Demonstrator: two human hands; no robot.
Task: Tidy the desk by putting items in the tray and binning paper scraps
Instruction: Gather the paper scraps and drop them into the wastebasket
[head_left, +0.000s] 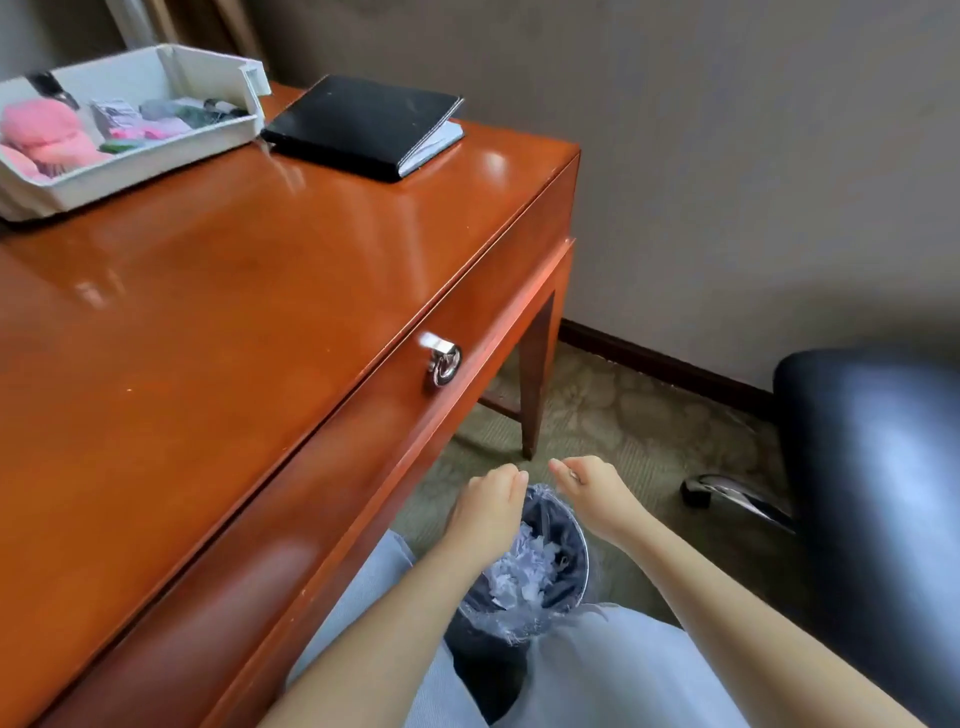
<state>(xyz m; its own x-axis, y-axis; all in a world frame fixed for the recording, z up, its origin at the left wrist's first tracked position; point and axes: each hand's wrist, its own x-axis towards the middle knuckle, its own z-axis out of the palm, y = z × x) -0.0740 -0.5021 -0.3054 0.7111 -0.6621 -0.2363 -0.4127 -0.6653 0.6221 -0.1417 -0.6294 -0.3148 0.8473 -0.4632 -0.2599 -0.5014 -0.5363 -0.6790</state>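
Judged nearly done: scraps (524, 571) are seen in the bin (577, 527) by the desk (208, 322), small items in the tray (156, 167), notebook (363, 124) left beside it; L hand (488, 501) & R hand (595, 493) are held over bin, fingers curled, contents can't be told.

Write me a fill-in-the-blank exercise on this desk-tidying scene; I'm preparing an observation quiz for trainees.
1. The left hand and right hand hang over the bin, which holds paper ____.
2. The black notebook lies on the desk beside the white ____.
3. The soft items at that container's left end are ____.
Missing words: scraps; tray; pink.
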